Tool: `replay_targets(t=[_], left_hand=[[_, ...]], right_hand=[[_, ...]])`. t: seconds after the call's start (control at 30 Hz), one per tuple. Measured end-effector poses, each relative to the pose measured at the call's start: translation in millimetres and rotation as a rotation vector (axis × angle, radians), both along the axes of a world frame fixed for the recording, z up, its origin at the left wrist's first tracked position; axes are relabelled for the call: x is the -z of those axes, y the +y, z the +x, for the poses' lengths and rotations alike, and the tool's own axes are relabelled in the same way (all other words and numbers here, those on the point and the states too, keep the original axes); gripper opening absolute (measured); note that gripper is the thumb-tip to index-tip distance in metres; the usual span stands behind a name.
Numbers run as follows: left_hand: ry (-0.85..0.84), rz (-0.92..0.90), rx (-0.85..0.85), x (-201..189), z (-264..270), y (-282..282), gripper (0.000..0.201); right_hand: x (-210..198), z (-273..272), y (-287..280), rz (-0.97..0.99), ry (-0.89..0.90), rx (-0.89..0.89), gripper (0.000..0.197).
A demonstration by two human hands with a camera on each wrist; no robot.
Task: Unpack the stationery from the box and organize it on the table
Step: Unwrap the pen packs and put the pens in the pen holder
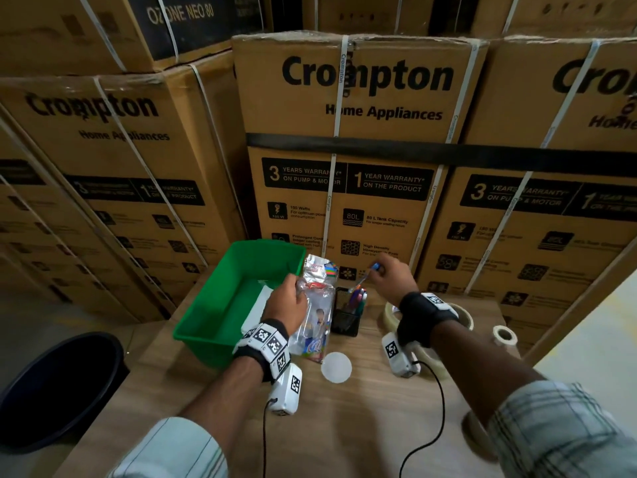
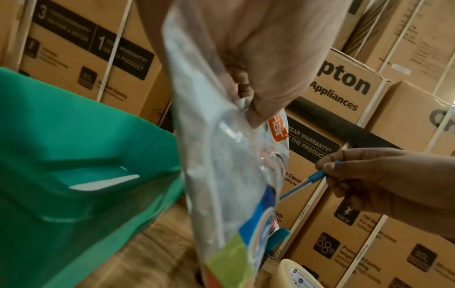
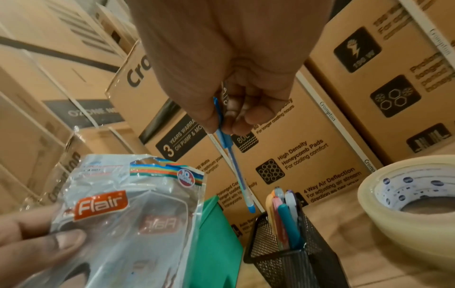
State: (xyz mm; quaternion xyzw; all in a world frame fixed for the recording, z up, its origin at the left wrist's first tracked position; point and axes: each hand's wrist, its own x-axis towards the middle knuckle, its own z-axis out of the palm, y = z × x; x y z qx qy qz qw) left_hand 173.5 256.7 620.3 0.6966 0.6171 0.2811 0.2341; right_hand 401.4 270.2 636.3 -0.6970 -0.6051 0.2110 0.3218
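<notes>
A green plastic box (image 1: 220, 315) stands at the table's back left. My left hand (image 1: 286, 305) grips a clear Flair pen packet (image 1: 315, 312) upright beside the box, and the packet (image 3: 118, 214) shows its torn top in the right wrist view. My right hand (image 1: 389, 276) pinches a blue pen (image 3: 234, 161) by its cap end, tip down, just above a black mesh pen holder (image 3: 290, 253). The holder (image 1: 346, 319) has several coloured pens (image 3: 285, 212) standing in it. In the left wrist view the blue pen (image 2: 302, 183) hangs to the right of the packet (image 2: 221, 175).
Tape rolls lie on the right side of the table: a large one (image 1: 462, 317), a small one (image 1: 505, 334). A white disc (image 1: 336, 367) lies near the packet's foot. White paper (image 1: 258, 308) lies in the green box. Stacked cartons (image 1: 362, 150) wall the back. A dark bin (image 1: 58, 384) stands at the left.
</notes>
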Motion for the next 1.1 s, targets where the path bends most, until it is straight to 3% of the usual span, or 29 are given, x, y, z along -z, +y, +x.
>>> replay_targets(t=[0.23,0.33,0.43,0.53,0.63,0.7,0.8,0.9,1.0,1.1], left_hand=[[-0.034,-0.024,-0.009,17.7,-10.1,-1.9,0.013],[-0.073,-0.042,0.0,20.9,-13.1,-3.7,0.013],[-0.11,-0.075,0.018,21.6,-15.1,-4.0,0.009],[-0.135,-0.117,0.054,20.0,-14.1,-5.3,0.003],[-0.154,-0.163,0.134,18.4,-10.8,-7.1,0.011],[-0.152,-0.204,0.178,17.9,-9.2,-8.4,0.009],[-0.138,-0.262,0.211,19.1,-8.8,-9.9,0.01],[-0.12,-0.285,0.274,23.7,-9.1,-14.9,0.015],[-0.073,-0.324,0.334,30.3,-13.5,-22.8,0.023],[0.058,-0.292,0.36,44.1,-17.6,-27.6,0.016]], right_hand=[[22.1,-19.6,17.9,-0.177,-0.076,-0.051,0.016],[31.4,-19.9,18.4,-0.259,-0.206,-0.036,0.033],[33.0,-23.4,14.1,-0.192,-0.263,-0.045,0.044],[26.6,-29.3,6.3,-0.107,-0.162,-0.242,0.058],[16.8,-32.3,-2.3,-0.086,-0.097,-0.414,0.071],[10.5,-30.6,-7.0,-0.15,-0.075,-0.44,0.057],[5.7,-28.3,-16.6,-0.211,-0.126,-0.432,0.01],[3.5,-24.8,-27.7,-0.189,-0.146,-0.365,0.026],[1.9,-18.8,-42.2,-0.177,-0.114,-0.254,0.023],[4.9,-11.4,-58.1,-0.177,-0.156,-0.142,0.027]])
